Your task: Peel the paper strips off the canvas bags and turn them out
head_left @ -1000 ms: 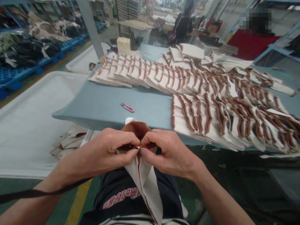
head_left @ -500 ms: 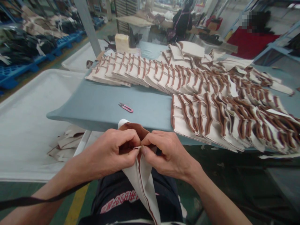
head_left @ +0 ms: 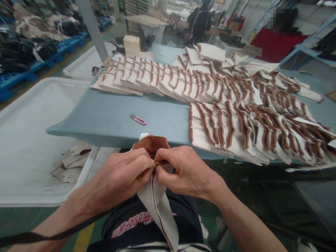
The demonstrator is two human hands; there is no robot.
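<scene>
A cream fabric piece (head_left: pixel 160 206) with brown lining and a dark seam line hangs down over my lap, its upper end spread into a brown-lined opening. My left hand (head_left: pixel 128 171) pinches its edge at the top of the seam. Close against it, my right hand (head_left: pixel 178 169) pinches the same edge, thumbs and forefingers nearly touching. What lies right between the fingertips is mostly hidden. Beyond my hands, pink-handled thread snips (head_left: pixel 138 119) lie on the blue-grey table (head_left: pixel 110 112).
Overlapping rows of cream pieces with brown edges (head_left: pixel 215 126) cover the table's right and back. A white bin (head_left: pixel 39 140) with some cream pieces (head_left: pixel 70 162) stands at left. A yellowish block (head_left: pixel 132 45) sits at the back; a person (head_left: pixel 201 21) is farther off.
The view has shifted slightly to the right. My left fingers have curled further over the fabric edge, and the brown-lined opening stands wider. Both hands still pinch the piece.
</scene>
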